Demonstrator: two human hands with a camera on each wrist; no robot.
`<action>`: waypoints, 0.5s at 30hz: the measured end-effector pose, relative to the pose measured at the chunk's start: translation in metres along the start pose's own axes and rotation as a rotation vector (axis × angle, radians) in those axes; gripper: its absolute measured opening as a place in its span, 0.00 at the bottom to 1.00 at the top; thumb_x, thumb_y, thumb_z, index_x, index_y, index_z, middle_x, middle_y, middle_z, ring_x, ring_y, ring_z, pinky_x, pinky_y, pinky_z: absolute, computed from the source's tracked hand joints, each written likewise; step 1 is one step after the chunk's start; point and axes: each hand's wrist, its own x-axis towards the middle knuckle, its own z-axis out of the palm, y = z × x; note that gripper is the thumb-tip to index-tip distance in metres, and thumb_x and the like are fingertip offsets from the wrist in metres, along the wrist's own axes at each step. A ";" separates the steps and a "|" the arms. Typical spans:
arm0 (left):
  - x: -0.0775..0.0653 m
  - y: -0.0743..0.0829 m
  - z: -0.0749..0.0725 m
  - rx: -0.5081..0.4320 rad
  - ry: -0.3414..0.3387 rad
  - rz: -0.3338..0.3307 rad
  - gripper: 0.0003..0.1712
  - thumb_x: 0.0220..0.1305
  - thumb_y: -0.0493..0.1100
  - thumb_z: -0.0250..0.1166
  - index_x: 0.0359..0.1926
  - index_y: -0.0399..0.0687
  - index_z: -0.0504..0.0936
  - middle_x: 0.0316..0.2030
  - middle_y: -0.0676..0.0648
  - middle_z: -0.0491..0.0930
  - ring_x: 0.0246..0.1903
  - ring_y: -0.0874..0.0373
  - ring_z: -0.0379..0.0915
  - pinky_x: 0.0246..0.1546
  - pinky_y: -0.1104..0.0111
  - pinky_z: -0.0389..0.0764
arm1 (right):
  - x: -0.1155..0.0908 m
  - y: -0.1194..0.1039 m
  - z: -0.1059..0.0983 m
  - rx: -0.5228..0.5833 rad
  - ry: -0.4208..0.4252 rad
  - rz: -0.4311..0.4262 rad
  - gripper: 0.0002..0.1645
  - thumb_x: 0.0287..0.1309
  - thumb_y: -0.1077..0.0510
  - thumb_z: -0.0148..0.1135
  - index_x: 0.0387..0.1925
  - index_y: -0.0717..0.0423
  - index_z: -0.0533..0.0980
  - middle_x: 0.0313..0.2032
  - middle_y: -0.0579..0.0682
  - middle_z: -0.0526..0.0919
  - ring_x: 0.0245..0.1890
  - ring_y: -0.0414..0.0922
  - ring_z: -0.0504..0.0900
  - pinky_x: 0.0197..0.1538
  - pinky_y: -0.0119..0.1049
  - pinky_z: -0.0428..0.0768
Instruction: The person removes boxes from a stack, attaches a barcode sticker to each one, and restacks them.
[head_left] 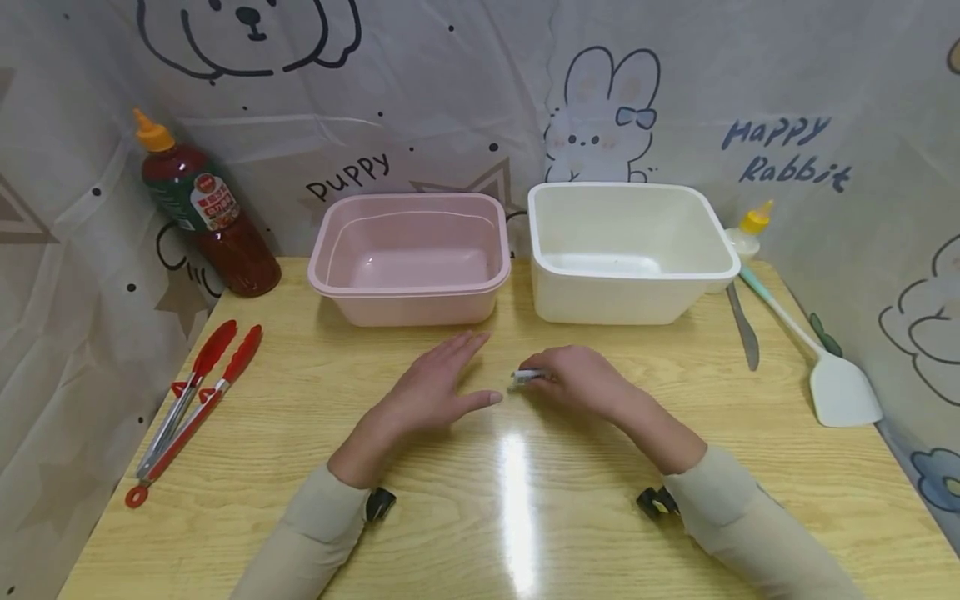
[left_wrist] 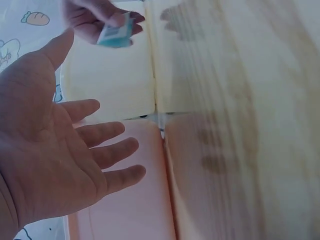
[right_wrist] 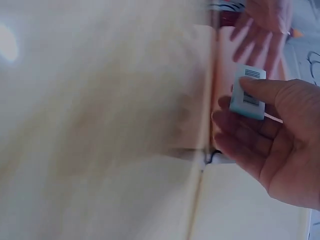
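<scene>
Between the thumb and fingers of my right hand (head_left: 588, 382) is a small white-and-teal rectangular block (right_wrist: 248, 92) with a barcode on its face. It is held low over the middle of the table, in front of the white bin (head_left: 618, 296). My left hand (head_left: 427, 387) hovers just left of it, palm turned inward and fingers spread, holding nothing. In the left wrist view that open palm (left_wrist: 55, 150) shows fully, with the block (left_wrist: 116, 34) in the other hand beyond it. Behind my left hand stands the pink bin (head_left: 420, 308).
Red-handled tongs (head_left: 187, 408) lie at the left, below a sauce bottle (head_left: 213, 221) leaning by the curtain. On the right are a table knife (head_left: 743, 329), a white spatula (head_left: 843, 387) and a small yellow-capped bottle (head_left: 750, 229). A printed curtain (head_left: 465, 100) surrounds the wooden table (head_left: 420, 533).
</scene>
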 end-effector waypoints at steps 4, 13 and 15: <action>0.004 0.002 -0.002 -0.167 0.061 -0.054 0.45 0.68 0.65 0.63 0.78 0.56 0.59 0.76 0.47 0.63 0.75 0.47 0.61 0.73 0.49 0.64 | 0.008 -0.001 -0.011 0.187 0.001 0.062 0.14 0.67 0.51 0.66 0.50 0.50 0.85 0.40 0.47 0.90 0.37 0.41 0.85 0.42 0.40 0.84; 0.014 0.005 0.000 -0.585 0.170 -0.133 0.23 0.70 0.51 0.66 0.63 0.53 0.80 0.56 0.47 0.85 0.56 0.52 0.82 0.55 0.58 0.83 | 0.019 -0.009 -0.025 0.528 -0.026 0.149 0.13 0.65 0.49 0.67 0.30 0.53 0.85 0.29 0.56 0.88 0.24 0.42 0.83 0.28 0.36 0.80; 0.016 0.006 -0.002 -0.640 0.163 -0.140 0.21 0.70 0.50 0.66 0.61 0.52 0.82 0.52 0.48 0.87 0.52 0.53 0.83 0.52 0.59 0.84 | 0.022 -0.009 -0.026 0.575 -0.045 0.163 0.15 0.65 0.49 0.67 0.28 0.53 0.83 0.28 0.58 0.87 0.23 0.42 0.82 0.28 0.40 0.82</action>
